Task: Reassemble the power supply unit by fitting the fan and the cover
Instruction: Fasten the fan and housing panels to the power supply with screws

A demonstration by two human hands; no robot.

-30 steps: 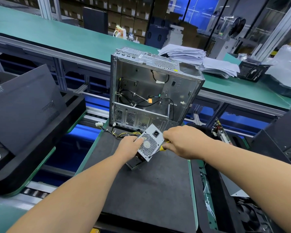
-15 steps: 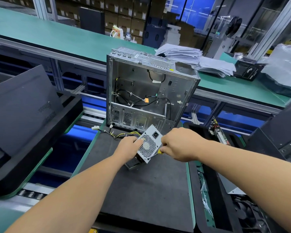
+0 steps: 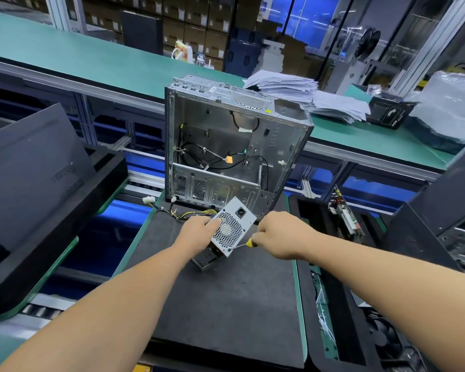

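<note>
My left hand [image 3: 199,232] gripped the power supply unit [image 3: 232,226], tilted on the bench mat [image 3: 226,304]; my right hand [image 3: 279,234] gripped the screwdriver [image 3: 243,245] at its five-o'clock corner. Slippage could strip the screw.

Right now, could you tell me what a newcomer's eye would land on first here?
Probably the two hands at centre: the left hand steadies the power supply unit on the dark mat, while the right hand drives a screwdriver into its lower corner. Behind stands an open computer case.

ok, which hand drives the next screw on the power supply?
Right. The right hand already grips the screwdriver, tip at the power supply corner; the left hand steadies it.
</note>
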